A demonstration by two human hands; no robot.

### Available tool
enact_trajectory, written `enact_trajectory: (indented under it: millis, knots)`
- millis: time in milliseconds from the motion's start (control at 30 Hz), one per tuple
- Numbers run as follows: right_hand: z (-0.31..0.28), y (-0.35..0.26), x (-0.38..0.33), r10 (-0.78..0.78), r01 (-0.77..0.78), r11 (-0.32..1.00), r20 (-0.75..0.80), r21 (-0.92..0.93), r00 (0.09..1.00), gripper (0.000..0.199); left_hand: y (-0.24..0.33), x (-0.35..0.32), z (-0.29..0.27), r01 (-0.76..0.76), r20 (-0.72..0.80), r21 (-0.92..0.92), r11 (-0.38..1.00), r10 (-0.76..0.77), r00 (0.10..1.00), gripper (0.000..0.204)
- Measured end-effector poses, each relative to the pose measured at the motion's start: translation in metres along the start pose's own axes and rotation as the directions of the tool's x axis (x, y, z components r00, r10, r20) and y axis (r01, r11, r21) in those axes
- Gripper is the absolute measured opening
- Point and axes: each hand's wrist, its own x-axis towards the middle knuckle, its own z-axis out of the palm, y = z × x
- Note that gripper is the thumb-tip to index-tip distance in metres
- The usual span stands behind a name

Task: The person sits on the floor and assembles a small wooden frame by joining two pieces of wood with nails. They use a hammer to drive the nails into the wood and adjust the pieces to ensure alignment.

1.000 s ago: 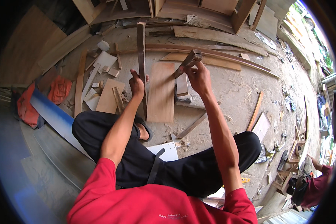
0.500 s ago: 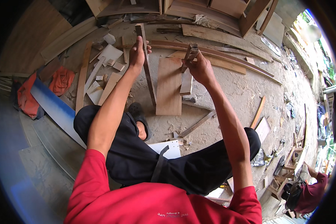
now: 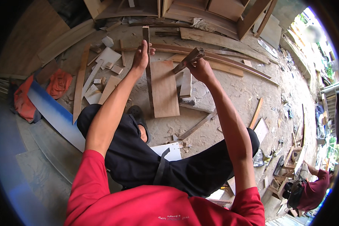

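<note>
My left hand (image 3: 140,59) is closed round a long, narrow wooden strip (image 3: 149,81), thumb on one side and fingertips on the other. The strip runs beside the left edge of a light brown rectangular board (image 3: 165,92). Pinched in my right hand (image 3: 200,70) is a short, dark wooden piece (image 3: 188,60), held at a slant. Its lower left end overlaps the board's upper right part in view; whether they touch I cannot tell. A pale wood block (image 3: 186,83) lies right of the board, at a grey slab (image 3: 199,98).
Offcuts (image 3: 116,70) litter the floor on the left, near an orange bag (image 3: 59,84) and a blue-white panel (image 3: 52,111). Long planks (image 3: 214,41) lie across the back before wooden cabinets (image 3: 203,17). Another person (image 3: 312,190) is at the far right.
The dark piece in my right hand has tilted, its lower end swinging left over the board. The strip in my left hand now stands straighter, close along the board's edge.
</note>
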Motion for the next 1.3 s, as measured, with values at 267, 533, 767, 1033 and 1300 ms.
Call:
enact_trajectory:
  millis: [267,533,767,1033,1300]
  knots:
    - [-0.031,-0.03,-0.019,0.045,-0.049,0.986,0.034,0.158,0.998,0.048,0.028,0.002,-0.016,-0.088,0.044,0.214,0.973,0.081,0.996,0.063]
    - [-0.03,-0.034,-0.033,-0.034,0.072,0.966,-0.155,0.247,0.987,0.069,0.039,0.001,-0.022,-0.116,0.056,0.298,0.947,0.104,0.993,0.044]
    - [-0.016,-0.037,-0.031,-0.049,0.111,0.941,-0.195,0.319,0.98,0.076,0.028,-0.008,-0.018,-0.071,0.038,0.324,0.943,0.062,0.997,0.052]
    - [-0.014,-0.023,-0.034,-0.054,0.11,0.957,-0.207,0.27,0.977,0.073,0.032,-0.013,-0.021,-0.043,-0.004,0.315,0.948,0.047,0.999,0.058]
    - [-0.009,-0.033,-0.024,-0.061,0.117,0.944,-0.185,0.31,0.981,0.069,0.034,-0.009,-0.027,0.025,-0.013,0.275,0.961,-0.022,1.0,0.052]
